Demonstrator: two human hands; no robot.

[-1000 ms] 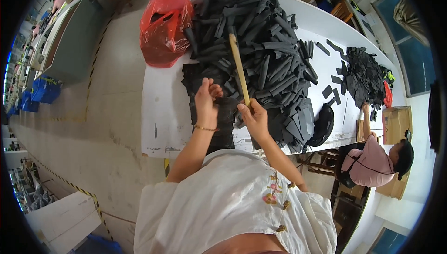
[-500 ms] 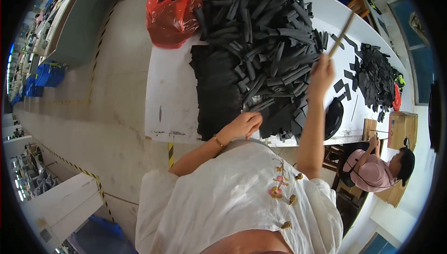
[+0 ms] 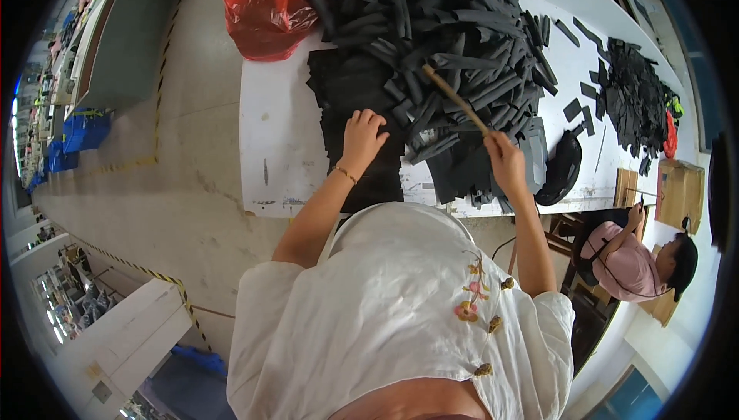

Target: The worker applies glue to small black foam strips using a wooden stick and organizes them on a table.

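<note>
My right hand (image 3: 506,164) is closed around the end of a thin wooden stick (image 3: 457,101). The stick slants up and left over a heap of loose black curled strips (image 3: 493,54). On the left, my left hand (image 3: 363,141) rests on a flat, overlapping layer of black pieces (image 3: 350,85), its fingers loosely bent and apart. This layer reaches toward the near edge of the white table (image 3: 269,139). Flat dark pieces (image 3: 469,170) lie between my hands, partly under the heap.
A red plastic bag (image 3: 271,20) sits at the table's far left. Right of my right hand lies a rounded black object (image 3: 562,167). Farther right are a smaller black heap (image 3: 635,97) and a cardboard box (image 3: 681,193). A person in pink (image 3: 631,258) sits at the right.
My left hand has moved forward from the table's near edge onto the layered black pieces. The stick has swung from pointing up right to lying leftward over the heap.
</note>
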